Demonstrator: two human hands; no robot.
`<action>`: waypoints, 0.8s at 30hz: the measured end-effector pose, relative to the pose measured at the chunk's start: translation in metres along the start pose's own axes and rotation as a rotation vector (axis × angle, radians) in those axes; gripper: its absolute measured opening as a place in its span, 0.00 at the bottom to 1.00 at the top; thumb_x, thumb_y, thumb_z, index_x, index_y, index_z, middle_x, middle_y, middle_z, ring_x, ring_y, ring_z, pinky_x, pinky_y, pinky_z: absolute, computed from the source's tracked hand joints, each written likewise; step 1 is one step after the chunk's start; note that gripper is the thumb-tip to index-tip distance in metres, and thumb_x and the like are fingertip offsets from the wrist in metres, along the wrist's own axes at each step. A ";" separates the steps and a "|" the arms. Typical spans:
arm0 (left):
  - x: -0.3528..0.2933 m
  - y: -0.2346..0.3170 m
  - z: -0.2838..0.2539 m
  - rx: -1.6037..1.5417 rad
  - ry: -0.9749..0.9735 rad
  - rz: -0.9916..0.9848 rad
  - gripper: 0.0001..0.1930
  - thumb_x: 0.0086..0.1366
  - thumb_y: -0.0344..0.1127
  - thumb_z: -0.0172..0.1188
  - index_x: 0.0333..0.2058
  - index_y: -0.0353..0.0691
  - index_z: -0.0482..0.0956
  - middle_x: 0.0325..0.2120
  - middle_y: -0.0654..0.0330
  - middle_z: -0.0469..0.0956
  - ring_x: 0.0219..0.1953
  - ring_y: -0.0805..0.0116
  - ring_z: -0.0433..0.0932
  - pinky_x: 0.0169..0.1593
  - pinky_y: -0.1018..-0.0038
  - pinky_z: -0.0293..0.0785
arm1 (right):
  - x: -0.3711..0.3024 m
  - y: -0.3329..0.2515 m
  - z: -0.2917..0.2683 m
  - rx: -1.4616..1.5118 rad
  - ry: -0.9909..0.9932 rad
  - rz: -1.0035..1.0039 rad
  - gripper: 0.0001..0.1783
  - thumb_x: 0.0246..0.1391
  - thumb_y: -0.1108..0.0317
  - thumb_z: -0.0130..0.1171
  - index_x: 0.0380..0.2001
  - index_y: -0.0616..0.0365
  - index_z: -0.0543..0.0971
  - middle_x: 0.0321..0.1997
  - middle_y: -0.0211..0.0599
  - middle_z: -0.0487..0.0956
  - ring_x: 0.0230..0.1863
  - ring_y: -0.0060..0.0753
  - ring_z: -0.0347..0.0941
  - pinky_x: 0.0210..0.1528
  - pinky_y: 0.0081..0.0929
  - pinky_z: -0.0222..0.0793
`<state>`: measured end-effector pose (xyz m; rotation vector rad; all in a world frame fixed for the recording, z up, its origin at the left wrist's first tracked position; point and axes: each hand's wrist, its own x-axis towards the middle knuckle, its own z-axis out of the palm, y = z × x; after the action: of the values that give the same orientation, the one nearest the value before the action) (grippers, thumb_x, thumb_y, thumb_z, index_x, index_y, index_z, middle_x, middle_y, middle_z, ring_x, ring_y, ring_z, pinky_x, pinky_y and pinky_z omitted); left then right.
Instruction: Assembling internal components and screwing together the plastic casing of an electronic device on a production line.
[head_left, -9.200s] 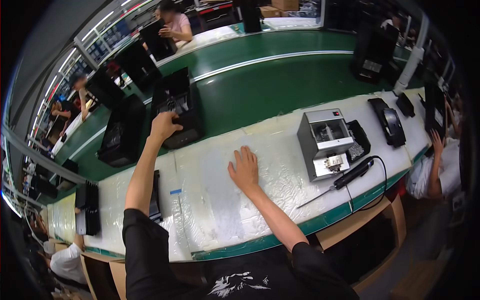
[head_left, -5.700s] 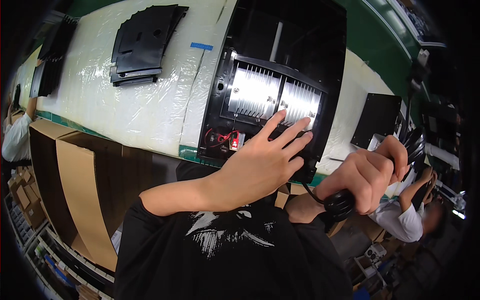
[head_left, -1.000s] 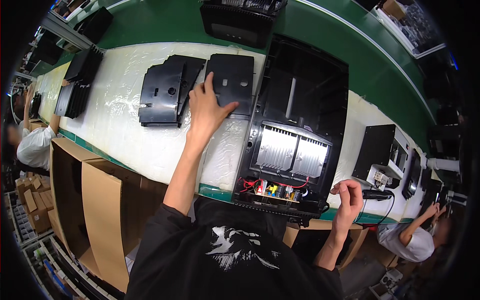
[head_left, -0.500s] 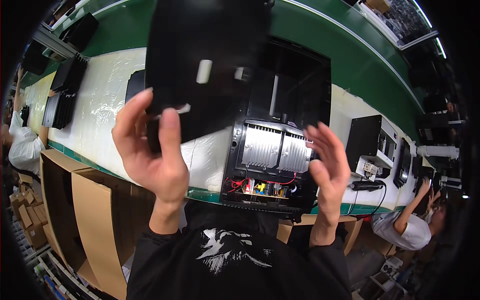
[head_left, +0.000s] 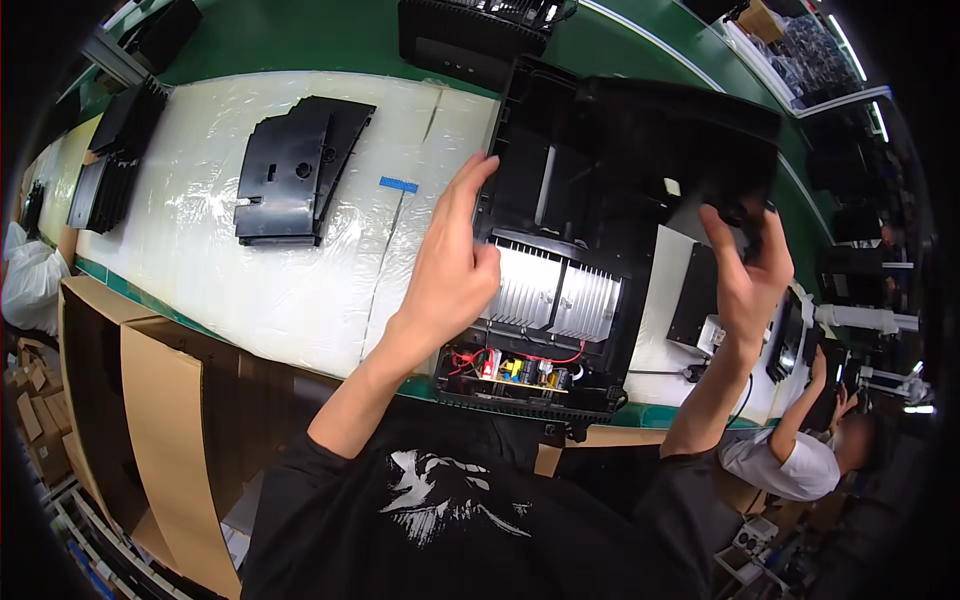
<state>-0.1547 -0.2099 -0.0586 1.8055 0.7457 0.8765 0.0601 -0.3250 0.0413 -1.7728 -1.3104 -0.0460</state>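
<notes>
A black housing [head_left: 530, 130] lies on the bench before me, its upper bay hollow. Two ribbed silver heat sinks [head_left: 585, 300] fill its middle. Below them sits a circuit board [head_left: 525, 375] with red wires. My left hand [head_left: 445, 275] is at the housing's left edge, fingers stretched and thumb apart, beside the heat sinks. My right hand [head_left: 750, 285] grips the lower edge of a large black panel [head_left: 690, 125], thumb and fingers around it. The panel is tilted over the housing's upper right side, slightly blurred, with a small white patch on it.
Left on the plastic-covered bench lie a black moulded cover [head_left: 285, 175] and a blue strip [head_left: 398, 185]. Another black unit [head_left: 460, 45] stands at the back. Cardboard boxes [head_left: 165, 420] stand below the bench's left edge. Another person [head_left: 800, 455] works at the far right.
The black panel has swung from the upper left, by my left hand, over to the right, into my right hand. My left hand has moved right to the housing's edge.
</notes>
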 end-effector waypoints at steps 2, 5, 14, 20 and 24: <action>0.000 -0.010 0.003 -0.081 0.004 -0.017 0.34 0.49 0.19 0.41 0.59 0.33 0.55 0.59 0.44 0.59 0.63 0.49 0.56 0.64 0.66 0.52 | 0.006 0.005 0.005 -0.027 -0.032 -0.064 0.14 0.46 0.77 0.65 0.37 0.64 0.74 0.28 0.27 0.76 0.29 0.15 0.69 0.35 0.12 0.63; -0.003 -0.016 0.003 -0.179 0.011 -0.058 0.35 0.48 0.20 0.41 0.60 0.33 0.54 0.59 0.45 0.59 0.63 0.50 0.56 0.65 0.66 0.50 | 0.008 0.004 0.013 -0.090 -0.116 -0.109 0.16 0.45 0.77 0.65 0.38 0.65 0.74 0.27 0.28 0.77 0.29 0.16 0.70 0.35 0.13 0.65; -0.001 -0.014 0.003 -0.177 -0.013 -0.074 0.35 0.48 0.20 0.41 0.60 0.32 0.55 0.60 0.46 0.59 0.64 0.52 0.56 0.66 0.67 0.48 | 0.011 0.004 0.015 -0.156 -0.199 -0.184 0.21 0.41 0.79 0.65 0.43 0.65 0.75 0.30 0.34 0.80 0.33 0.21 0.76 0.40 0.17 0.69; -0.002 -0.013 0.001 -0.195 0.006 -0.082 0.34 0.49 0.19 0.41 0.60 0.32 0.56 0.59 0.46 0.59 0.63 0.52 0.56 0.66 0.67 0.49 | 0.011 0.010 0.020 -0.138 -0.211 -0.205 0.21 0.41 0.80 0.64 0.43 0.66 0.76 0.30 0.36 0.81 0.30 0.20 0.76 0.36 0.16 0.70; 0.000 -0.011 0.003 -0.205 0.002 -0.073 0.34 0.48 0.19 0.41 0.60 0.31 0.56 0.59 0.46 0.60 0.63 0.53 0.57 0.65 0.67 0.49 | 0.013 0.002 0.020 -0.223 -0.313 -0.341 0.23 0.37 0.82 0.63 0.43 0.64 0.77 0.35 0.37 0.82 0.25 0.22 0.76 0.29 0.15 0.68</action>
<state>-0.1537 -0.2070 -0.0699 1.5870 0.6927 0.8737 0.0581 -0.3016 0.0352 -1.7686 -1.8891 -0.1113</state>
